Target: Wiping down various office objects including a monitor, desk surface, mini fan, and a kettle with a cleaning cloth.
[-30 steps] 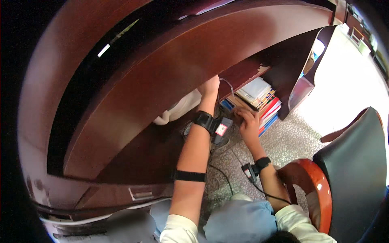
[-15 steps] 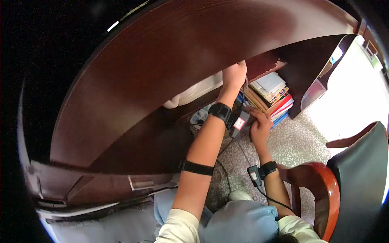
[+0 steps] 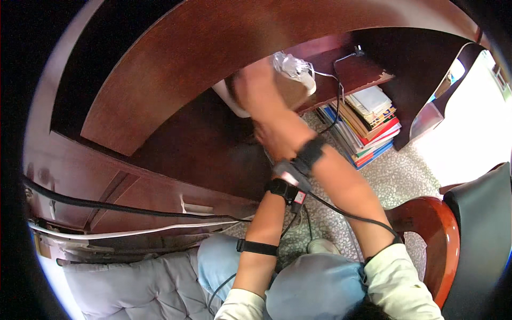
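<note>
My right hand [image 3: 255,88] reaches up and to the left under the desk's edge and is smeared by motion. Close beside it are a pale, white-edged container [image 3: 230,100] and a crumpled clear plastic wrap [image 3: 292,65] next to a white object. Below the right wrist, my left hand [image 3: 268,143] is partly covered by the right forearm, so its fingers are hidden. The two forearms cross near their black wrist straps. What either hand holds, if anything, does not show.
A plug [image 3: 358,52] with its cord lies on the dark red shelf [image 3: 362,72]. Under it stand stacked books and papers [image 3: 368,120]. A wooden-armed chair [image 3: 426,229] is at the right, a grey cushion [image 3: 138,288] at lower left. A black cable [image 3: 133,207] crosses the left side.
My right hand has left the books and moved up and left, crossing over my left arm. My left hand has come down from the shelf. The plug and plastic wrap now show.
</note>
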Action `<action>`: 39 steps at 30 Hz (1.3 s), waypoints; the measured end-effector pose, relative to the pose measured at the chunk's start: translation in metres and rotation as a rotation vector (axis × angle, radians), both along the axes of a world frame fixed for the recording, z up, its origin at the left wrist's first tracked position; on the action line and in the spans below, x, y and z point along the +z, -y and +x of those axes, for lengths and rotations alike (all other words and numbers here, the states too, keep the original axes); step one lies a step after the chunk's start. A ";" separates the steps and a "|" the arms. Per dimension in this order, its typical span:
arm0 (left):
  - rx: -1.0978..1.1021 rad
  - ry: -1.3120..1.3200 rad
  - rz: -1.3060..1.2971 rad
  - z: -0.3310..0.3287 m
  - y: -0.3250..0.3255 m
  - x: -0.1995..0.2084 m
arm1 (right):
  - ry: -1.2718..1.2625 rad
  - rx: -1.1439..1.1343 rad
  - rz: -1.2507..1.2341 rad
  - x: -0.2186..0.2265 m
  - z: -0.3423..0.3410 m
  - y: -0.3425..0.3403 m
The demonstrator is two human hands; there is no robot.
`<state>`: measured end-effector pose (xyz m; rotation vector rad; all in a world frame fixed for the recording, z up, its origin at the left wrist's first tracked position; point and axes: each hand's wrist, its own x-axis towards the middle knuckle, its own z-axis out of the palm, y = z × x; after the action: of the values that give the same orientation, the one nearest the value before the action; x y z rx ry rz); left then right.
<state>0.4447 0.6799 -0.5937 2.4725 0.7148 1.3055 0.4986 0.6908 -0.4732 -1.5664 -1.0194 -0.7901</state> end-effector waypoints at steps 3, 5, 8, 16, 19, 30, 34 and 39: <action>-0.032 -0.355 -0.093 -0.007 -0.014 -0.005 | 0.225 -0.045 -0.108 -0.021 0.002 -0.017; -0.048 -0.585 -0.156 -0.012 -0.024 -0.006 | 0.125 -0.039 -0.051 -0.055 0.007 -0.007; -0.045 -0.194 0.145 -0.013 -0.005 -0.010 | -0.200 0.057 0.004 -0.076 0.018 0.011; 0.003 -0.183 0.181 -0.009 -0.015 -0.017 | -0.016 -0.028 0.099 0.019 0.008 -0.021; -0.001 -0.165 0.207 -0.008 -0.016 -0.020 | -0.051 -0.087 -0.028 0.012 0.019 -0.022; 0.076 -0.301 0.258 -0.010 -0.011 -0.009 | -0.479 -0.149 0.338 -0.064 0.045 -0.016; -0.167 -0.041 -0.002 -0.015 0.009 -0.004 | -0.496 0.120 0.386 -0.030 0.091 -0.010; 0.047 -0.253 0.347 -0.006 -0.020 -0.030 | 0.110 -0.075 0.351 -0.009 0.025 -0.040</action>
<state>0.4384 0.7001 -0.6237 2.9554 0.6498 1.2346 0.5238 0.7309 -0.4817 -1.2755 -0.8492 -1.0557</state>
